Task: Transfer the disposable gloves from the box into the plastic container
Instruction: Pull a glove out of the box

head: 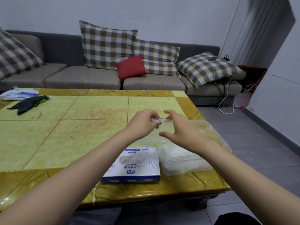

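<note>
Glove (156, 121) is pinched by left hand (142, 123); right hand (183, 129) grip is held open. Container (186, 169) is judged partly filled; box (134, 169) not emptied.

Glossy marbled table (97, 111); printed cardboard box (134, 166); beside the box, a cloudy plastic container (183, 161); thin clear-film glove (156, 120).
</note>
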{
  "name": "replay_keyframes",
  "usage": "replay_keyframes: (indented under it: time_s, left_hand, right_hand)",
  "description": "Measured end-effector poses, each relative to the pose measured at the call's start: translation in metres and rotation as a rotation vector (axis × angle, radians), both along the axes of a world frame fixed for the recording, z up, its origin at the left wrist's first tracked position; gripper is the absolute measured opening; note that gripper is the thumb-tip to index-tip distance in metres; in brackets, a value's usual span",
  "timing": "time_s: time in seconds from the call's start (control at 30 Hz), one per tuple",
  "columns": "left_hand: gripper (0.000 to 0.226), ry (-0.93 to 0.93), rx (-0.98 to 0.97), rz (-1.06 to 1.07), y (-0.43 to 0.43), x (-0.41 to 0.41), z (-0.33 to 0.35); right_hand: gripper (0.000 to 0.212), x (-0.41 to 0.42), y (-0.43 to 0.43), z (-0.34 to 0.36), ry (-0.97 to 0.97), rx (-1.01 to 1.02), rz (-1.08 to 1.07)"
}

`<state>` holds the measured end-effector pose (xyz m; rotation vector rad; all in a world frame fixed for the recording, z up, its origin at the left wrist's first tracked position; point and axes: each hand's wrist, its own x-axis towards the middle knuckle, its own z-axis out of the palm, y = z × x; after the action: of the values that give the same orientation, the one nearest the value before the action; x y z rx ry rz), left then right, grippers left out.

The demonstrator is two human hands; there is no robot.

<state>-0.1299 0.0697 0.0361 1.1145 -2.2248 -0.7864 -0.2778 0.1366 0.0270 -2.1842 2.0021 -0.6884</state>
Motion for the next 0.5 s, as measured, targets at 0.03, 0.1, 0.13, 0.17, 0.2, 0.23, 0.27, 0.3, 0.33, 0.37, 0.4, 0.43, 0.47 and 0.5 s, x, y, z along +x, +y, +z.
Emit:
replay_keyframes:
  time_s: [0.03, 0.1, 0.13, 0.17, 0.2, 0.23, 0.27, 0.3, 0.33, 0.37, 0.4, 0.43, 0.47, 0.5]
  left_hand:
    - [0.017, 0.005, -0.001, -0.002, 0.000, -0.001, 0.001]
    - [0.014, 0.017, -0.010, -0.004, 0.000, -0.002, 0.003]
    - [0.014, 0.017, -0.015, -0.007, 0.000, -0.003, 0.004]
    - [0.014, 0.017, -0.016, -0.008, -0.002, -0.003, 0.004]
    - [0.014, 0.019, -0.012, -0.005, -0.003, -0.003, 0.005]
    - [0.014, 0.026, -0.005, 0.003, -0.005, -0.003, 0.005]
    - [0.016, 0.037, 0.004, 0.012, -0.007, -0.004, 0.004]
    - [0.018, 0.049, 0.014, 0.019, -0.009, -0.005, 0.004]
    - [0.020, 0.057, 0.018, 0.023, -0.010, -0.007, 0.004]
    - [0.020, 0.059, 0.003, 0.026, -0.011, -0.010, 0.005]
    - [0.019, 0.056, -0.034, 0.037, -0.012, -0.013, 0.006]
    - [0.018, 0.054, -0.091, 0.055, -0.013, -0.015, 0.008]
    - [0.017, 0.066, -0.152, 0.076, -0.014, -0.018, 0.011]
    - [0.015, 0.095, -0.208, 0.095, -0.014, -0.021, 0.014]
  right_hand:
    - [0.053, -0.004, -0.001, -0.002, -0.014, 0.024, -0.021]
    - [0.029, -0.014, -0.001, -0.007, -0.046, 0.078, -0.058]
    - [0.022, -0.020, 0.000, -0.010, -0.056, 0.102, -0.075]
    - [0.017, -0.025, 0.001, -0.011, -0.057, 0.116, -0.090]
    - [0.014, -0.029, 0.001, -0.012, -0.050, 0.123, -0.105]
    - [0.012, -0.034, 0.001, -0.012, -0.036, 0.123, -0.119]
    - [0.014, -0.038, 0.001, -0.011, -0.017, 0.122, -0.137]
    - [0.017, -0.043, 0.001, -0.009, 0.007, 0.121, -0.160]
    - [0.020, -0.047, 0.001, -0.006, 0.028, 0.116, -0.183]
    - [0.021, -0.052, 0.000, -0.003, 0.040, 0.104, -0.206]
    - [0.024, -0.056, -0.001, 0.001, 0.038, 0.086, -0.231]
    - [0.027, -0.060, -0.002, 0.005, 0.028, 0.056, -0.259]
    - [0.028, -0.064, -0.004, 0.009, 0.018, 0.003, -0.286]
    - [0.026, -0.068, -0.006, 0.012, 0.017, -0.081, -0.306]
